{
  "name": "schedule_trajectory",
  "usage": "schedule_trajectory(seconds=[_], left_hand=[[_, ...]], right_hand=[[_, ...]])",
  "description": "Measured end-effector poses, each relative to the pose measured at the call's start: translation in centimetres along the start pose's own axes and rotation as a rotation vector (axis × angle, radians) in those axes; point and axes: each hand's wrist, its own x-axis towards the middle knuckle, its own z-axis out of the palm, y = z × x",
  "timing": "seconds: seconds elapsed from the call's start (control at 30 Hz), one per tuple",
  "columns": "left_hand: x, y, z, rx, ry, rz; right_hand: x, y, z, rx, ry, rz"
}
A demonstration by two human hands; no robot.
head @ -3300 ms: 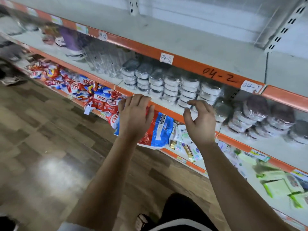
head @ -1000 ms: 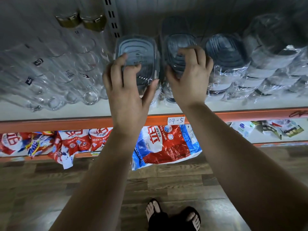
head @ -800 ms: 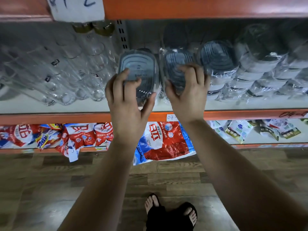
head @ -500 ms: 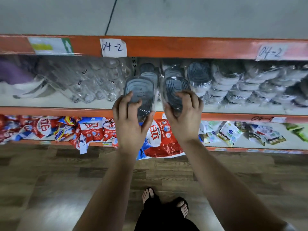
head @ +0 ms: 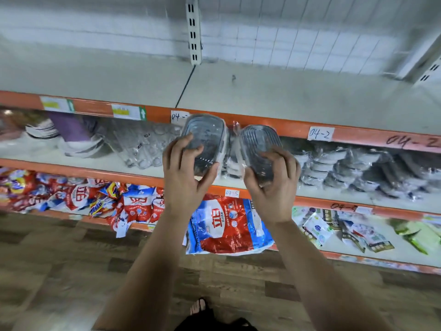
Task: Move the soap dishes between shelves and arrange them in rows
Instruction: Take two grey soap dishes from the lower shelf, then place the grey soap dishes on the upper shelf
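Two soap dishes are held up side by side in front of the orange rail of the upper shelf, their top ends overlapping it and their lower ends hanging below it. Both are smoky, translucent grey plastic wrapped in crinkled clear film. The rectangular dish has rounded corners and a stepped rim. The oval dish, just right of it, has fine parallel ribs along its face. Whether the two touch cannot be told; only film shows between them.

The left hand grips the rectangular dish, one dish to a hand, with fingers curled over its face and the thumb hooked along its right edge. The right hand clasps the oval dish the same way, fingers bent over the ribbed face and the thumb pressing from the left.

Above the rail lies a pale, matte shelf board. Below the rail and to the right, more film-wrapped dishes sit in stacks, too blurred to count. Below it to the left stand clear glass tumblers. Further below the rail, one glossy red-and-blue detergent bag droops over the lowest shelf edge, above a wood-grain floor.
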Motion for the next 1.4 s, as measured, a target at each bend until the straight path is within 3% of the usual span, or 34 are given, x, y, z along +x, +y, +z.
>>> schedule_trajectory(seconds=[0.2,0.43,0.73,1.4], left_hand=[[5.1,-2.0,1.0,0.029,-0.066,-0.065],[9.2,-7.4,1.9,0.036,-0.007,-0.025],[14.5,-19.9,0.1,0.022,-0.049,0.011],[21.7,-43.1,-8.6,0.028,-0.057,-0.135]], right_hand=[[6.0,1.3,-0.2,-0.021,-0.021,0.010],[9.5,0.8,3.9,-0.088,-0.020,-0.078],[14.1,-4.0,16.0,-0.099,0.004,-0.026],[20.1,-15.3,39.3,-0.033,-0.067,-0.202]])
